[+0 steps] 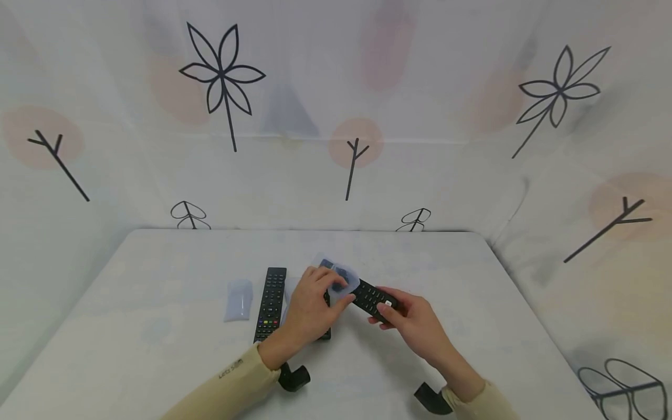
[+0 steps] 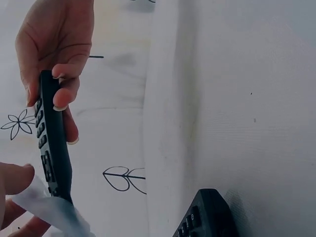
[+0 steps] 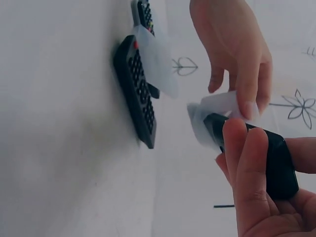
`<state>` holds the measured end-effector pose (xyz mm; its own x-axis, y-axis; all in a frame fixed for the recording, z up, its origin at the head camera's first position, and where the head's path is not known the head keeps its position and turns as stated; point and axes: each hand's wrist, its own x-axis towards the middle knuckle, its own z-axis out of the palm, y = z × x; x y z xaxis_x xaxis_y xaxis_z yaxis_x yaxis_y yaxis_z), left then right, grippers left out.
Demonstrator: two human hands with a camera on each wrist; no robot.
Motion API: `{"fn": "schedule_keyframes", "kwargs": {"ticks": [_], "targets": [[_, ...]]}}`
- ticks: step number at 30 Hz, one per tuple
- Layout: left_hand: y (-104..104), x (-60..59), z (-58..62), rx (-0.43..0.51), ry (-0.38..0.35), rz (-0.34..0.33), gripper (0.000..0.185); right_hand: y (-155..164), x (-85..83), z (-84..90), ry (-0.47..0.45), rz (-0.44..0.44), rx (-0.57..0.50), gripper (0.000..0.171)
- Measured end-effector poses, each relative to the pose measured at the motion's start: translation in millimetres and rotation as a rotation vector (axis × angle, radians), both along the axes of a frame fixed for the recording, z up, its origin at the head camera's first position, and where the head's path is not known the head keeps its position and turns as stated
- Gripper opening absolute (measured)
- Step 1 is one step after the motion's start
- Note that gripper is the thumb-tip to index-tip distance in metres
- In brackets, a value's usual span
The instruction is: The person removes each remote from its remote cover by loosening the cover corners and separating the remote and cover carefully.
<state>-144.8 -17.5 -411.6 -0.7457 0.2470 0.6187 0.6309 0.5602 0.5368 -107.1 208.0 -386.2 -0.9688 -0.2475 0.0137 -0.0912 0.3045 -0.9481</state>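
Observation:
My right hand [image 1: 415, 322] grips a black remote control [image 1: 369, 297] by its near end, thumb on the button face and fingers underneath. A translucent, pale bluish plastic sleeve [image 1: 350, 284] surrounds the far end of this remote. My left hand [image 1: 315, 300] pinches the sleeve between thumb and fingers. In the left wrist view, the sleeve [image 2: 52, 211] covers only the remote's lower end, and the buttons above it are bare. The right wrist view shows the dark back of the remote [image 3: 282, 165] between the right fingers, with the left fingertips on the sleeve [image 3: 199, 129].
A second black remote [image 1: 271, 297] lies on the white table [image 1: 157, 350] left of the hands. Another remote [image 3: 134, 91] is partly hidden under the left hand in the head view. One folded translucent sleeve [image 1: 238, 300] lies farther left. Patterned cloth [image 1: 315, 192] hangs behind.

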Motion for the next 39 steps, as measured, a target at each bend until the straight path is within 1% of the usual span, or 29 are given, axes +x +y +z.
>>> {"fn": "schedule_keyframes", "kwargs": {"ticks": [1,3,6,9,11,15,17,20,23,26,30,33,39], "targets": [[-0.6,-1.1,-0.8,0.014,-0.005,-0.008,0.017,1.0,0.1,-0.2,0.002,0.002,0.007,0.044],[-2.5,-3.5,-1.0,0.053,-0.039,-0.023,0.01,3.8,0.1,-0.8,0.001,0.003,0.014,0.043],[-7.2,-6.8,0.1,0.126,-0.141,-0.04,0.006,9.4,-0.1,-1.0,-0.015,-0.014,0.022,0.042],[-12.1,-8.6,2.8,0.163,-0.242,-0.039,0.007,15.0,-0.4,-0.5,-0.023,-0.031,0.032,0.042],[-14.8,-9.1,4.4,0.158,-0.296,-0.034,0.007,18.5,-0.4,-0.5,-0.028,-0.037,0.041,0.042],[-18.2,-9.6,6.5,0.144,-0.357,-0.025,0.006,24.3,-0.6,-2.1,-0.051,-0.046,0.04,0.04],[-19.8,-9.9,6.8,0.143,-0.37,-0.019,0.006,26.7,-0.6,-2.6,-0.067,-0.057,0.029,0.039],[-22.5,-10.5,6.6,0.121,-0.354,-0.012,0.004,30.5,-0.1,-2.4,-0.084,-0.074,0.008,0.038],[-25.4,-11.8,4.8,0.089,-0.333,0.003,0.005,33.8,-0.4,-1.6,-0.097,-0.087,-0.002,0.037],[-26.9,-13.3,2.7,0.083,-0.318,0.019,0.007,36.2,-1.4,-1.4,-0.103,-0.081,0.002,0.038],[-26.4,-15.3,0.4,0.112,-0.286,0.031,0.008,37.2,-2.3,-2.1,-0.109,-0.08,-0.004,0.039],[-25.3,-14.9,0.8,0.142,-0.279,0.035,0.007,37.3,-3.0,-2.6,-0.102,-0.079,-0.014,0.038],[-26.4,-13.1,3.4,0.222,-0.334,0.038,0.005,37.0,-3.3,-1.8,-0.093,-0.068,-0.026,0.038]]}}
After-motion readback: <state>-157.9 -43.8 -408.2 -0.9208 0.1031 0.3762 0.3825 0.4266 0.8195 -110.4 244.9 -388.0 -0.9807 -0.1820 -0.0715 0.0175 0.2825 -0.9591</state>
